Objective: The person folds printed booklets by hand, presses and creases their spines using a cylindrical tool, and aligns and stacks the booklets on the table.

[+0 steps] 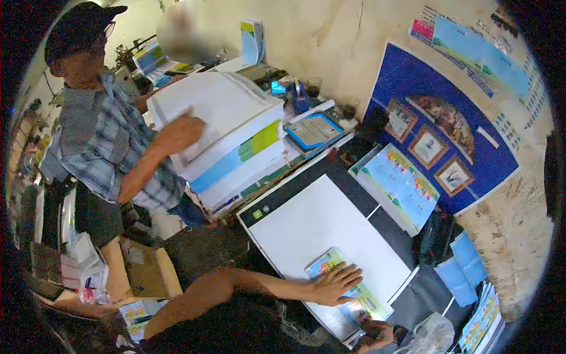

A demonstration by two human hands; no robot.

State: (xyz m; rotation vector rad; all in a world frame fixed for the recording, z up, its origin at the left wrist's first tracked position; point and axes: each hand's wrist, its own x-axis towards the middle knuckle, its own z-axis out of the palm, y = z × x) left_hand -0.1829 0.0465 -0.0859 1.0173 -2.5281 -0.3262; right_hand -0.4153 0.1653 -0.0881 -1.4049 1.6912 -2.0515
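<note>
A colourful printed booklet (368, 302) lies on a white board (321, 224) on the black table. My left hand (337, 284) rests flat on the print, fingers stretched out. At the board's near right corner, my right hand (375, 335) is curled at the print's lower edge; what its fingers hold, if anything, is too dark to make out. Part of a colourful cover (325, 261) shows beyond my left hand.
At the left, a co-worker in a checked shirt (106, 135) touches a tall paper stack (215, 97). Printed sheets (398, 187) lie at the back right. A clear plastic bag (433, 334) and more booklets (483, 318) are at the near right. A cardboard box (168, 271) stands lower left.
</note>
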